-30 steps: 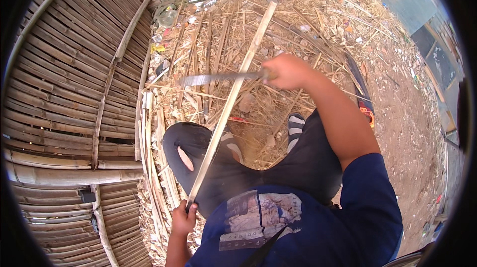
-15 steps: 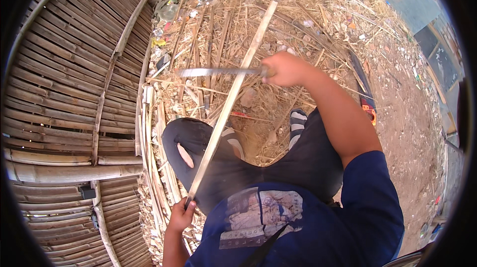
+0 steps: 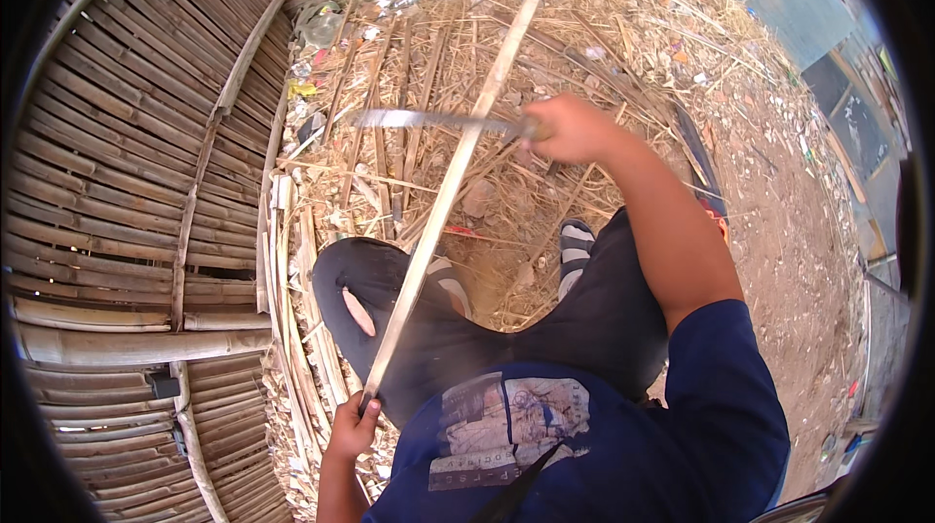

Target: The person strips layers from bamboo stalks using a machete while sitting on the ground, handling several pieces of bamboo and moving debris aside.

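A long pale bamboo strip point(image 3: 440, 208) slants across my left thigh, its far end over the littered ground. Down by my left hip, my left hand point(image 3: 355, 425) is closed round the strip's near end. My right hand point(image 3: 565, 129) grips the handle of a large knife point(image 3: 429, 121), whose long, slightly curved blade points left. The blade crosses the strip in its upper half; whether its edge touches the strip is hard to tell through the blur.
Bamboo slat walling point(image 3: 107, 182) rises on the left, with split strips point(image 3: 292, 280) lying along its foot. Straw and bamboo scraps point(image 3: 458, 56) cover the ground ahead. A saw point(image 3: 703, 158) lies at the right, partly hidden by my forearm. Beyond stand grey-blue panels point(image 3: 794, 2).
My right hand and the knife have moved slightly up and away along the strip. My left hand keeps its hold on the near end.
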The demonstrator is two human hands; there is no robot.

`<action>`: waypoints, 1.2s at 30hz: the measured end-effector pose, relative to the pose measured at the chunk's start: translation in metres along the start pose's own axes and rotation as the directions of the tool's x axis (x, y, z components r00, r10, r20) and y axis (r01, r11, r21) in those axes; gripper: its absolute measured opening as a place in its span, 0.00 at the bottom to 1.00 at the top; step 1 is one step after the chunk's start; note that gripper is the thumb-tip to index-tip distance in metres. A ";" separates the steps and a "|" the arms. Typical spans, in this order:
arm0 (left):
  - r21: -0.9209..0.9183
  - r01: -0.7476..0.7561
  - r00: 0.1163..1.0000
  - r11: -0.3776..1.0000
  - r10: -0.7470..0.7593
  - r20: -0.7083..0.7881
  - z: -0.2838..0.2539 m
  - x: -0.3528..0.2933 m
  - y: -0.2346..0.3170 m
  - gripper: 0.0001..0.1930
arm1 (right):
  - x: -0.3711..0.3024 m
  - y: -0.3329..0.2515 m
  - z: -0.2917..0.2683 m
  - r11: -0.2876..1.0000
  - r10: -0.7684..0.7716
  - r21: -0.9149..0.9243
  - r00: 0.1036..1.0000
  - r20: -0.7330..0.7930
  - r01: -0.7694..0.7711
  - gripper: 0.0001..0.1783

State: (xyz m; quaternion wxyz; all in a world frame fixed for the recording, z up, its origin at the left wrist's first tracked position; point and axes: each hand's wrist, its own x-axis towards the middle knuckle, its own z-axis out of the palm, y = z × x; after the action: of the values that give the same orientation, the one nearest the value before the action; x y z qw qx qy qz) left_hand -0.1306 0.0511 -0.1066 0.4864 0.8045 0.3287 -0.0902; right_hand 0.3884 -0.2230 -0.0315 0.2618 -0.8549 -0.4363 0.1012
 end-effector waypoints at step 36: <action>0.362 -0.105 0.951 0.926 0.200 -0.237 0.021 -0.011 0.024 0.19 | -0.008 -0.043 0.019 0.953 -0.189 -0.195 0.960 0.208 0.230 0.13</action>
State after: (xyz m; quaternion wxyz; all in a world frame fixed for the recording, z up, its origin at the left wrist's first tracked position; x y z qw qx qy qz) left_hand -0.1208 0.0212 -0.0952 0.2940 0.9053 0.3067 0.0023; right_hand 0.3457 -0.2018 -0.0251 0.1338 -0.8137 -0.5560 0.1040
